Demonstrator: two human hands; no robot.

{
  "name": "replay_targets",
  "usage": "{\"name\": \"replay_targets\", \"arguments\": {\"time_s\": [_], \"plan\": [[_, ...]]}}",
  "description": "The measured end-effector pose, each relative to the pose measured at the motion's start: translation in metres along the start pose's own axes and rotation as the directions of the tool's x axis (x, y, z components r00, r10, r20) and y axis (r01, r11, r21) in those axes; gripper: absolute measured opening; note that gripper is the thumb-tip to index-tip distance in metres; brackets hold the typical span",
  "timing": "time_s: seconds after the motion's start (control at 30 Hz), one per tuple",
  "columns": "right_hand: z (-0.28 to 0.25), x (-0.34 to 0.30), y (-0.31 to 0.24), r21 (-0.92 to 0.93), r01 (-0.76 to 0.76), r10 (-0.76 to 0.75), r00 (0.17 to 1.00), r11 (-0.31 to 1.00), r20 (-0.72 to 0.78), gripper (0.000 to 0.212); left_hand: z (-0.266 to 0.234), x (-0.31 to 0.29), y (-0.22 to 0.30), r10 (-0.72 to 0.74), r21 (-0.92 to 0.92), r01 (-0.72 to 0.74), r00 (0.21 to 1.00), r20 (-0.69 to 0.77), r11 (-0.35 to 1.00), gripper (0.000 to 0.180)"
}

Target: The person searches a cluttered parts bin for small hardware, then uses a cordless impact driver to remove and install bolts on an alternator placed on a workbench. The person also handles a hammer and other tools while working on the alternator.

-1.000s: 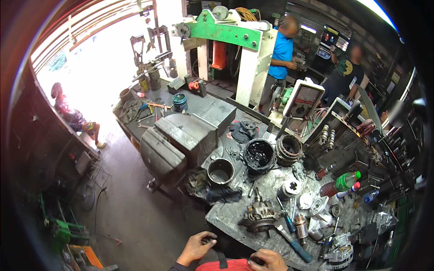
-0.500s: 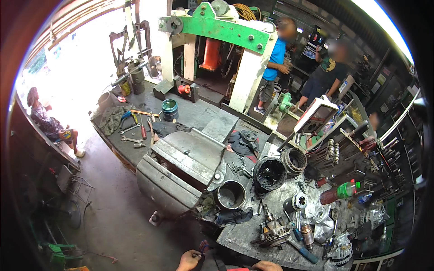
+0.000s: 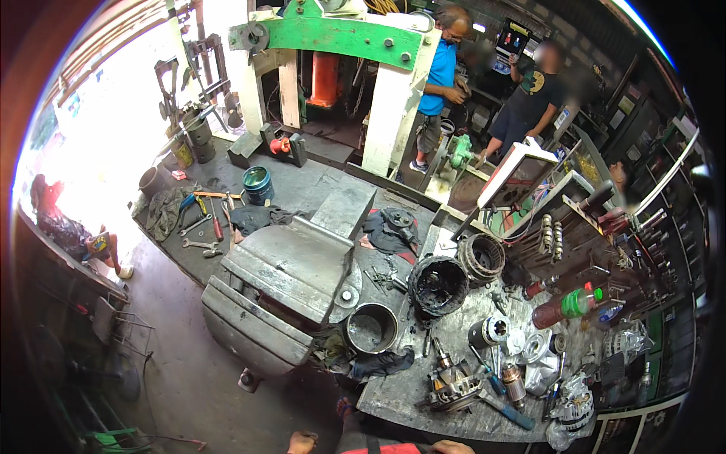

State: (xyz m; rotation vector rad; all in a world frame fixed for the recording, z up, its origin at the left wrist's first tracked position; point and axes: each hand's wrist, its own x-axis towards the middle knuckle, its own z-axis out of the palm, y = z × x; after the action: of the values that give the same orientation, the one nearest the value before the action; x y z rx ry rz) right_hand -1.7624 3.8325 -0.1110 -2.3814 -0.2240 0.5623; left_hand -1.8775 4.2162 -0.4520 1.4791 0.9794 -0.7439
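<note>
At the lower edge, my left hand [image 3: 302,442] is low in front of my body, its fingers curled together; whatever is in them, if anything, is too small and dark to make out. My right hand [image 3: 452,447] shows only its back at the bottom edge, just off the bench, with its fingers hidden. Nearest to it on the bench lie a blue-handled hammer [image 3: 508,409] and an alternator part with an upright shaft [image 3: 451,384]. A copper-wound armature [image 3: 513,384] rests beside them. Red cloth [image 3: 389,449] shows between my hands.
A large bench vise [image 3: 283,265] fills the middle. Beside it stand a metal cylinder [image 3: 371,328] and a black greasy tub [image 3: 439,286]. A bottle of dark red liquid [image 3: 556,309] lies right. Wrenches [image 3: 200,244] lie left. Two people stand behind the green-and-white press [image 3: 340,39]; another sits left.
The view has shifted, so the bench and vise sit further left and slightly higher. My left hand has moved a little lower and left; my right hand stays at the bottom edge.
</note>
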Motion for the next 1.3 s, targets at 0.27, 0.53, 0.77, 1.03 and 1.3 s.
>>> {"name": "replay_targets", "arguments": {"time_s": [0.27, 0.53, 0.77, 1.03, 1.3], "plan": [[-0.010, -0.024, 0.086, -0.084, -0.310, 0.320, 0.927, 0.947, 0.193, 0.031, -0.028, -0.017, -0.010, -0.052, -0.217, 0.009, 0.979, -0.196, 0.976, 0.010], [0.084, -0.064, 0.190, 0.197, -0.647, 0.613, 0.762, 0.737, 0.208, 0.029, -0.081, 0.009, -0.025, 0.421, 0.599, -0.245, 0.890, -0.173, 0.762, 0.028], [0.187, -0.083, 0.193, 0.071, -0.814, 0.745, 0.559, 0.576, 0.365, 0.067, -0.126, 0.069, -0.001, 0.555, 0.474, -0.423, 0.812, -0.179, 0.772, 0.039], [0.172, -0.038, 0.102, 0.181, -0.838, 0.816, 0.544, 0.515, 0.196, 0.032, -0.084, 0.169, 0.243, 0.404, 0.472, -0.391, 0.911, 0.078, 0.790, 0.040], [0.213, -0.055, 0.108, 0.394, -0.817, 0.845, 0.511, 0.420, 0.156, 0.028, -0.007, 0.109, 0.362, 0.557, 0.537, -0.606, 0.783, 0.276, 0.586, 0.040]]}}
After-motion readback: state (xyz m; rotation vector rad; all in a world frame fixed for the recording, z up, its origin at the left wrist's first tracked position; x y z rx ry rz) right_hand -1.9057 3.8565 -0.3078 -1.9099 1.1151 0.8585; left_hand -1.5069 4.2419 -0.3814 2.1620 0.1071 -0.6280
